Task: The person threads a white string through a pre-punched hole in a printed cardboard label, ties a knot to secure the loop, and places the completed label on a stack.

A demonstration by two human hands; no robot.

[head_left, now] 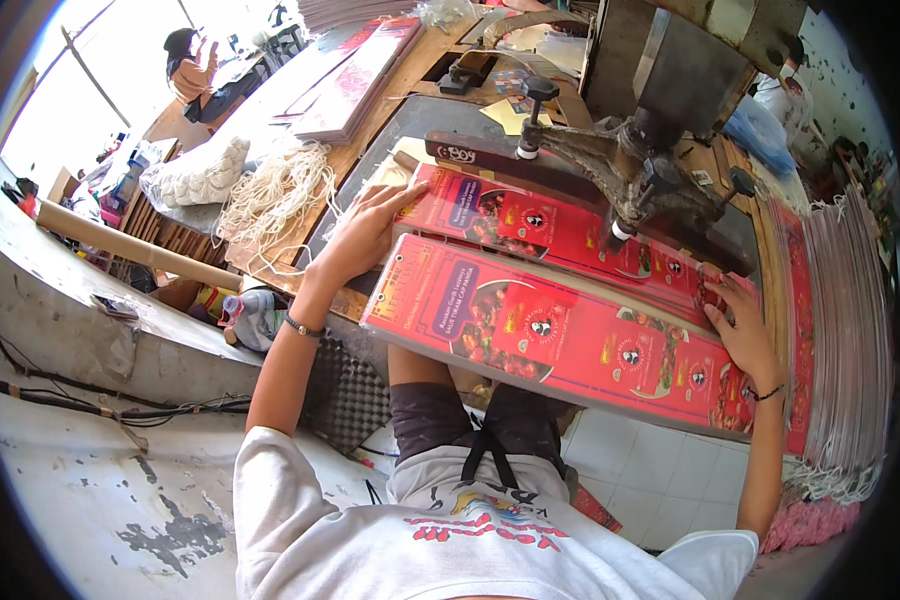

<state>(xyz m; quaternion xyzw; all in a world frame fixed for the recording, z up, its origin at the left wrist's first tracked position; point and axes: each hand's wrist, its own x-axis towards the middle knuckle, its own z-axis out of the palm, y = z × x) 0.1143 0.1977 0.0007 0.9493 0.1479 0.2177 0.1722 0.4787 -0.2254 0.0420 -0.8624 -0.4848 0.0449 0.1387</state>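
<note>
Two long stacks of red printed sheets lie side by side, slanting down to the right. The far stack (545, 222) rests on the work surface under the machine's metal arm (610, 165). My left hand (365, 228) grips its left end, fingers over the corner and thumb hidden. At its right end my right hand (740, 325) holds the edge, fingers apart, with the palm beside the near stack. The near stack (560, 335) extends over the table's front edge above my lap. Small dark dots mark its left end.
A tall pile of flat red pieces (840, 330) with white cords stands at right. Loose cord (275, 200) lies at left, near more printed sheets (360, 85). Black knobs (540, 88) stick up from the machine. A cardboard tube (140, 245) and a seated person (195, 75) are farther left.
</note>
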